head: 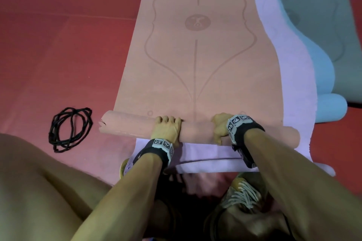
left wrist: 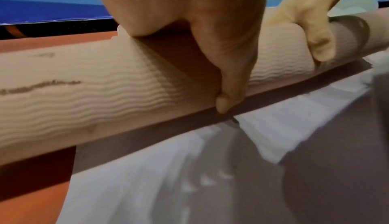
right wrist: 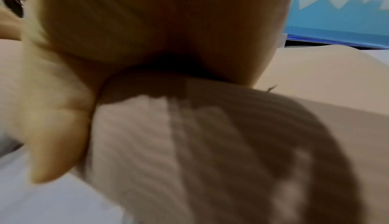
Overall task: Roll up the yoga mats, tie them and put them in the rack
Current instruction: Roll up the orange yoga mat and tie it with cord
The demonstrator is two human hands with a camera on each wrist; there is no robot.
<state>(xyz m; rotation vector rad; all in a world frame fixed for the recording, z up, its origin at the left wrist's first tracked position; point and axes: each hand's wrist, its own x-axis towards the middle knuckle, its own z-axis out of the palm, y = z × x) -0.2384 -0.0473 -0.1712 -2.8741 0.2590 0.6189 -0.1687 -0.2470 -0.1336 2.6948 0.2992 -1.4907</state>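
Head view: the left hand [head: 166, 130] and right hand [head: 220, 127] both clasp the peach mat roll [head: 195, 130] at the lavender mat's [head: 205, 152] near end; its left end overhangs, so it may telescope.

Left wrist view: the thumb [left wrist: 229, 92] presses the seam; slack would loosen it.

Right wrist view: blurred, with the palm on the roll.

The peach yoga mat [head: 195, 55] carries darker curved lines and a round emblem, its underside ribbed in waves. It lies on a lilac mat [head: 290, 76]; beside it are a pale blue mat [head: 321, 68], a black cord [head: 69, 128] and the red floor [head: 58, 45].

A red padded floor [head: 58, 35] fills the frame's left; a blue-and-white wall panel [left wrist: 52, 3] is seen upper left.
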